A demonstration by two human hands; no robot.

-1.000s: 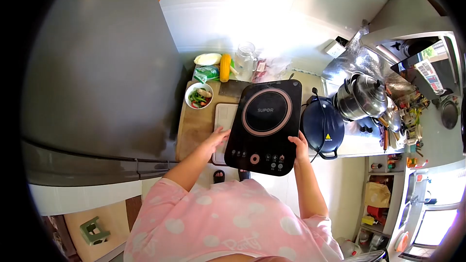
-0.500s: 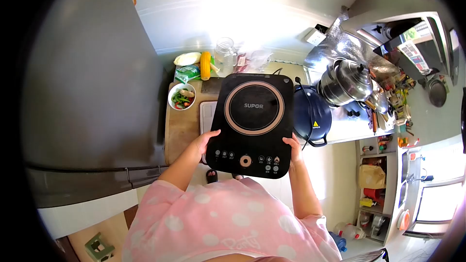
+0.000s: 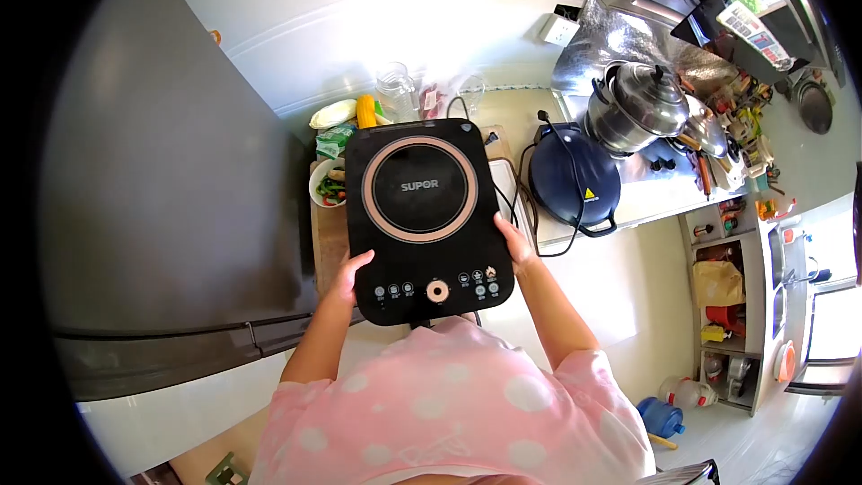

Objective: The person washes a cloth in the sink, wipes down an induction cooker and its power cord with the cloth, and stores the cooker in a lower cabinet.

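Observation:
A black induction cooker [image 3: 419, 256] with a copper-coloured ring and a row of touch buttons is held up in front of my body, over the counter. My left hand [image 3: 348, 278] grips its left edge, thumb on top. On the right edge, my right hand [image 3: 516, 244] grips it the same way; the fingers beneath are hidden. Behind the cooker, a wooden cutting board [image 3: 330, 238] and a white bowl [image 3: 316, 187] of cut vegetables are partly covered. A black cord [image 3: 505, 202] shows by its right side.
A dark blue electric pan [image 3: 575, 171] sits on the counter to the right, with a steel steamer pot [image 3: 624, 117] beyond it. Corn [image 3: 365, 111], a glass jug [image 3: 397, 94] and bags stand along the wall. A grey fridge [image 3: 197, 189] rises at the left.
The cooker and both hands have shifted left in view, now covering part of the bowl. A pale tray edge and more cord show to the right of the cooker. The view has turned somewhat.

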